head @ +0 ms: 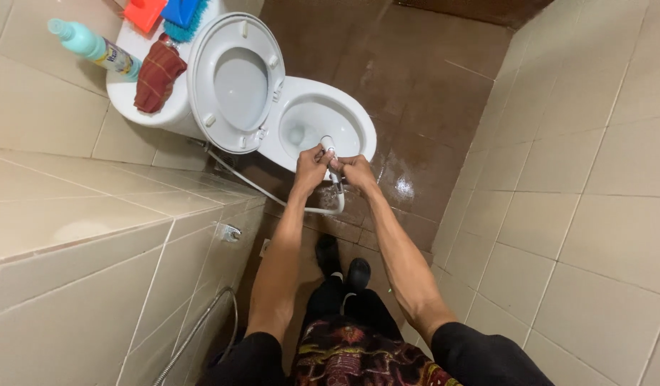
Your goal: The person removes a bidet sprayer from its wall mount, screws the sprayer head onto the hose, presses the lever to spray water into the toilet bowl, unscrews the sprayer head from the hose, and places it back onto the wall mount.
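Note:
A white toilet (358, 121) stands ahead with its seat and lid (237, 82) raised. Both hands hold a white hand sprayer (328, 142) over the bowl's near rim, its head aimed into the bowl. My left hand (310, 168) grips the sprayer from the left side. My right hand (357, 170) grips it from the right, lower on the handle. A white hose (273, 196) runs from the sprayer down and back to the left wall.
On the tank (122, 89) lie a dark red cloth (157, 75), a turquoise bottle (94, 48), an orange item (144, 13) and a blue brush (183, 16). A tiled ledge (94, 214) is at left, a tiled wall at right. The brown floor (416, 86) looks wet.

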